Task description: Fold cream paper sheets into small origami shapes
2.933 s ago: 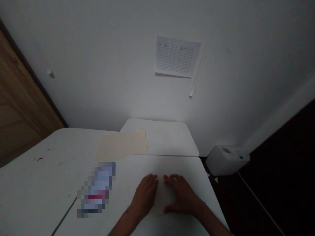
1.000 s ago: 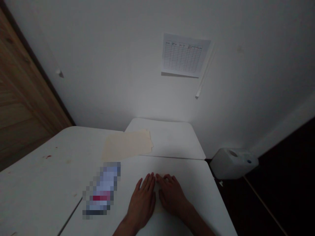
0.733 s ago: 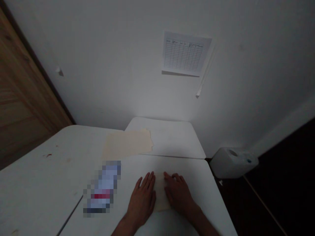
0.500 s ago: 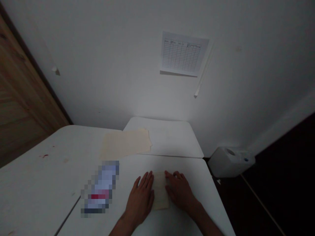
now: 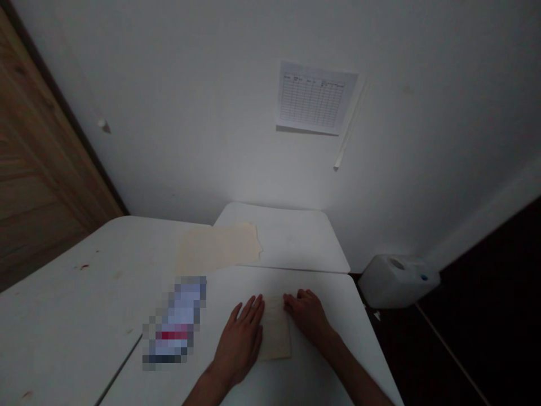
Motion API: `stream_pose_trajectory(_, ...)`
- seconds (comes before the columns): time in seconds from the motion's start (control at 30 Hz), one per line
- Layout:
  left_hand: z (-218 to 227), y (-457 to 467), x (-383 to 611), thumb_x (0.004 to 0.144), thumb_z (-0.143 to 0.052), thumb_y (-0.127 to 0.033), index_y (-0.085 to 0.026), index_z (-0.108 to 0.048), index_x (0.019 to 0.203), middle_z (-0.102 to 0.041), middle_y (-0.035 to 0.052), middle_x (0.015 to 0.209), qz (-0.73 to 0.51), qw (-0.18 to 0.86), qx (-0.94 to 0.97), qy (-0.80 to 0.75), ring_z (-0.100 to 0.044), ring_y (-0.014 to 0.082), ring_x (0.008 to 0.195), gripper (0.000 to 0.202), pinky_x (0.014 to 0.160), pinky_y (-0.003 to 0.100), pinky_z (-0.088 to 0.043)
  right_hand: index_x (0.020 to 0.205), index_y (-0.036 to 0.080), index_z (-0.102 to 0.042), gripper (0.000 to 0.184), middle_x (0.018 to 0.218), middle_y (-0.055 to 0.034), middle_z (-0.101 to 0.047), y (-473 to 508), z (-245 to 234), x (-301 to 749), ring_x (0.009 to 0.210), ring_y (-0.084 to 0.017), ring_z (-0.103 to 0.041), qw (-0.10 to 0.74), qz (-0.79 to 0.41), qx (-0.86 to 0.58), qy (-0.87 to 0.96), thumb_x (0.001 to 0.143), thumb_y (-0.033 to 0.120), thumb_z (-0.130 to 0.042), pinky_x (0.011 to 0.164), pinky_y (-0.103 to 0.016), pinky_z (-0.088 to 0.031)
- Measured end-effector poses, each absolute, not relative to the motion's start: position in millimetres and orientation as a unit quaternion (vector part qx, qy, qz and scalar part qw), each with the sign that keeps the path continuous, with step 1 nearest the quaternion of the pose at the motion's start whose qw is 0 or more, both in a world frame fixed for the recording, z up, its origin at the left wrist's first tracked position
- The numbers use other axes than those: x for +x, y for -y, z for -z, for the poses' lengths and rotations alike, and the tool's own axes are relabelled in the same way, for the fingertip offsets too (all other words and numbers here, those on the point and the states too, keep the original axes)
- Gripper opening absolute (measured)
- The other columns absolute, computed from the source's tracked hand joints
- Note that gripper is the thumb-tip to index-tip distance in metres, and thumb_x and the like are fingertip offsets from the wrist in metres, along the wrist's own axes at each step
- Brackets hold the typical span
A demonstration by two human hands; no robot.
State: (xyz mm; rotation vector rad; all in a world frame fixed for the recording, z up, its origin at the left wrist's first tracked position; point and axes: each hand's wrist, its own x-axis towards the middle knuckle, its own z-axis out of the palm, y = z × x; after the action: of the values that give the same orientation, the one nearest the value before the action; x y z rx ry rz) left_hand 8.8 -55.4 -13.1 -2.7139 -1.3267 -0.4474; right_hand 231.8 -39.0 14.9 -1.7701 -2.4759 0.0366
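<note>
- Beige sheet, material not determinable: lies flat on the white table, lower centre of the frame, between the two hands.
- Left hand: fingers extended and unclenched, covering the sheet's left edge; nothing gripped.
- Right hand: fingers curled at the sheet's upper right corner. Whether they pinch it cannot be told.
- Hazard, skew: uneven pressure from the two hands could rotate the sheet, since the table top appears smooth.
- Hazard, crease: a sideways push by the curled fingers could buckle the sheet toward the left hand; it appears thin.
- Hazard, shift: should the left hand release pressure, the lower right corner, covered by neither hand, might slide or rise.
- Caution: larger beige sheets, left of centre, lie well apart from both hands; disturbance appears unlikely.
</note>
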Motion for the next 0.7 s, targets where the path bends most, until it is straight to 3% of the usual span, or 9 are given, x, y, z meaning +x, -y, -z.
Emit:
stream_pose_trajectory(0.2,12,55,9,0.091,-0.038,-0.017,-0.018,-0.039,0.143,-0.040,0.0071,0.149,0.129,0.046,-0.889,0.437,-0.037,0.0231,0.136,0.052,0.108,0.042,-0.032,0.105,0.026,-0.064,0.017,0.081,-0.0058,-0.070,34,-5,232,0.078,-0.020,-0.064,0.053,0.000,-0.603,0.796,0.096,0.030,-0.051,0.070,-0.027,-0.041)
stream_pose_trajectory(0.47,10,55,8,0.090,-0.039,-0.017,-0.018,-0.039,0.142,-0.041,0.0072,0.149,0.137,0.054,-0.890,0.432,-0.037,0.0229,0.136,0.052,0.108,0.042,-0.032,0.104,0.026,-0.063,0.024,0.080,-0.0037,-0.073,29,3,236,0.074,-0.019,-0.069,0.070,-0.029,-0.614,0.786,0.099,0.039,-0.044,0.066,-0.024,-0.041)
stream_pose_trajectory(0.6,11,54,8,0.090,-0.040,-0.017,-0.018,-0.040,0.142,-0.041,0.0070,0.149,0.136,0.056,-0.891,0.429,-0.037,0.0235,0.136,0.051,0.107,0.042,-0.032,0.110,0.029,-0.061,0.025,0.086,-0.0019,-0.074,34,-3,242,0.079,-0.020,-0.070,0.074,-0.058,-0.602,0.793,0.093,0.045,-0.052,0.068,-0.024,-0.042)
stream_pose_trajectory(0.7,13,54,8,0.090,-0.040,-0.016,-0.018,-0.040,0.142,-0.040,0.0067,0.149,0.131,0.058,-0.892,0.429,-0.037,0.0240,0.136,0.052,0.107,0.043,-0.032,0.118,0.031,-0.057,0.038,0.092,-0.0014,-0.074,38,-11,245,0.082,-0.022,-0.070,0.074,-0.076,-0.591,0.799,0.086,0.050,-0.061,0.070,-0.026,-0.044)
